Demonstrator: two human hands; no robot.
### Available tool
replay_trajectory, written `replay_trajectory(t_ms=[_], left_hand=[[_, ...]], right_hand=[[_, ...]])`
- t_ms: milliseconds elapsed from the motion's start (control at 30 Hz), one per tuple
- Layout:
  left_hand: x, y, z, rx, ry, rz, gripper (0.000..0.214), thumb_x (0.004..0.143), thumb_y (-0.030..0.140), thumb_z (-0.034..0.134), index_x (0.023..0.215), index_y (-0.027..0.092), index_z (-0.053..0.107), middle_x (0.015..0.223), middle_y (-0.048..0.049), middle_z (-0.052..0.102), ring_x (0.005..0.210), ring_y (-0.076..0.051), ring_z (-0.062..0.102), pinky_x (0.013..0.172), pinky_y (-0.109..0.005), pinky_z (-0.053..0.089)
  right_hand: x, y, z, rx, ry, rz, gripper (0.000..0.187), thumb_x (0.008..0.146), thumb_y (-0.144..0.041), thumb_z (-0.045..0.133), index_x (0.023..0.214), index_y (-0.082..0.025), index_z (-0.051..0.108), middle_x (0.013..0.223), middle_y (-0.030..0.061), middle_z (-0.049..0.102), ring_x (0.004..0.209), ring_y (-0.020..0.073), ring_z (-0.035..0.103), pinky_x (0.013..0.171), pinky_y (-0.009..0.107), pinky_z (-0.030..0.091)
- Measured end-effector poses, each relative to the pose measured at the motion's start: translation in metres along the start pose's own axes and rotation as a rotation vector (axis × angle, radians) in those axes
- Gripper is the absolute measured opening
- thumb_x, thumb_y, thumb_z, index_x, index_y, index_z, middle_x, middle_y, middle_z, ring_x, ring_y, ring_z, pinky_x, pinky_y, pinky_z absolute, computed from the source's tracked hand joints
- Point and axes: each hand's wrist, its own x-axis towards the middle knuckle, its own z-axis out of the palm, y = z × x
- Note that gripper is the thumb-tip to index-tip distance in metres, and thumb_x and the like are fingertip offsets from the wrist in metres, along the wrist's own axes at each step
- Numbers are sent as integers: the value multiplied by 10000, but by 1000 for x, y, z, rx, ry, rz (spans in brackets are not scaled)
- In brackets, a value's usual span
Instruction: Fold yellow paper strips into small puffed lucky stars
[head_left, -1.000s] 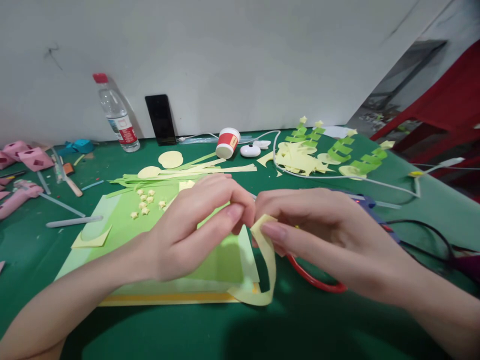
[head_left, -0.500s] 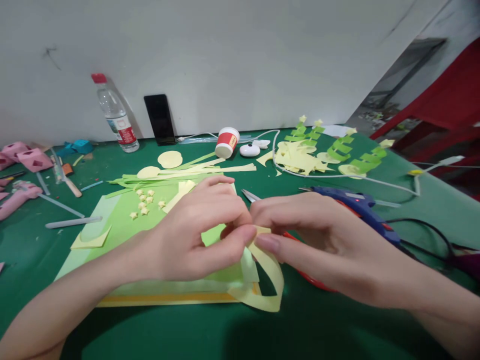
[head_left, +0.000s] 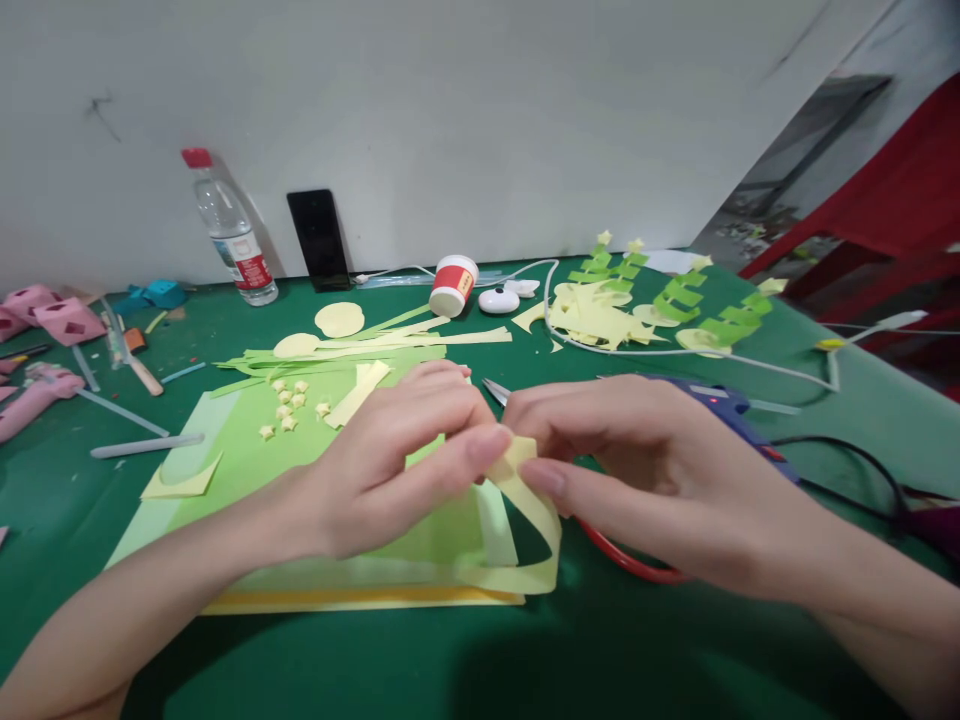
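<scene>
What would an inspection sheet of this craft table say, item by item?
Surface: green table cover, littered.
Job's things: yellow paper strip, looped, over green paper sheets.
Clutter: paper stars, scissors, water bottle, phone, cup, pink pieces.
Grippers: left hand and right hand both pinch the strip.
Cables: black cable beside the glue gun; white cable farther back.
Surroundings: white wall behind; red furniture at right.
</scene>
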Motion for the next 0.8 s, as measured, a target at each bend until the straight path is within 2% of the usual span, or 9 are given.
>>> replay_trajectory(t_ms=[133,233,333,400,500,633,733,800], left_hand=[[2,-3,3,24,29,64,257,858,189,372,603,170,388,568,25,378,585,-107,375,735,-306,376],[0,-4,5,-40,63,63,252,853,183,377,602,172,381,569,23,367,578,-108,350,655,-296,365],[-2,-1,5,-160,82,-20,246,865,210,380,622,174,392,602,25,385,598,-100,373,607,-262,361],[-2,2,6,-255,85,-110,252,867,212,389,618,172,397,593,38,376,574,-80,375,546,-218,348],[2,4,6,-396,56,-238,272,848,228,435,586,161,413,554,53,359,506,-52,336,453,-175,297],[7,-1,7,-477,17,-378,298,811,302,503,565,146,443,516,62,351,459,-38,288,409,-161,251],[9,-8,7,-409,36,-394,319,817,334,496,569,141,439,533,62,371,483,-37,307,439,-157,263],[8,-12,7,-331,87,-377,311,842,332,458,594,144,451,568,57,400,527,-44,351,489,-157,301]], right_hand=[[1,1,0,-17,1,-38,216,784,-123,453,573,-162,432,566,-27,460,537,64,404,462,182,329],[2,3,-2,-48,29,-102,226,814,-129,430,590,-165,436,568,-27,454,523,64,409,458,187,339],[2,7,-3,-142,179,-228,145,803,-81,434,717,-178,499,660,-7,516,601,84,474,516,209,387],[2,11,-2,-226,269,-315,173,759,-41,482,836,-194,511,784,10,557,693,100,503,570,224,416],[4,16,0,-254,275,-408,248,723,-25,524,879,-216,496,841,10,562,721,107,507,572,231,428],[7,21,-3,-192,261,-421,170,739,-41,529,804,-197,509,717,1,563,658,101,509,546,232,427],[10,23,-6,-153,248,-367,84,758,-107,557,732,-179,523,667,-2,564,598,86,498,521,221,419],[11,23,-6,-127,226,-274,80,759,-163,574,691,-171,534,653,-2,566,582,81,498,517,212,422]])
